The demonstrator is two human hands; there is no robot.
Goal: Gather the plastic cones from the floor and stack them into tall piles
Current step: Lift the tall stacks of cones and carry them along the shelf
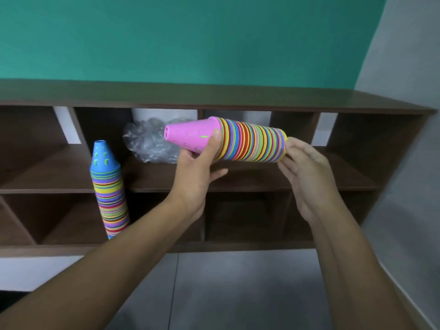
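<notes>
Nearest to me lay the grey floor [238,294], with both forearms reaching forward over it; their elbows were cut off by the bottom edge. My left hand [200,172] gripped the pink-tipped stack of cones [238,141] from below, thumb curled up against the pink cone and the first coloured rims, the other fingers mostly hidden behind the stack. My right hand [307,172] had straight, relaxed fingers, their tips touching the wide yellow end of the stack; I could not see how much of the palm met it. The stack lay almost level in the air, pink tip pointing left, in front of the upper shelf row.

Farther left, the blue-tipped stack of cones [109,194] stood upright before the dark wooden shelf unit [238,96]; its base was hidden behind my left forearm, so I could not tell what it stood on.

In the upper middle compartment behind the held stack sat a crumpled clear plastic bag [147,144], its right part covered by the pink cone. The lower compartments were dim and hard to read. Beyond rose the teal wall [190,36], with a grey wall [404,67] at far right.
</notes>
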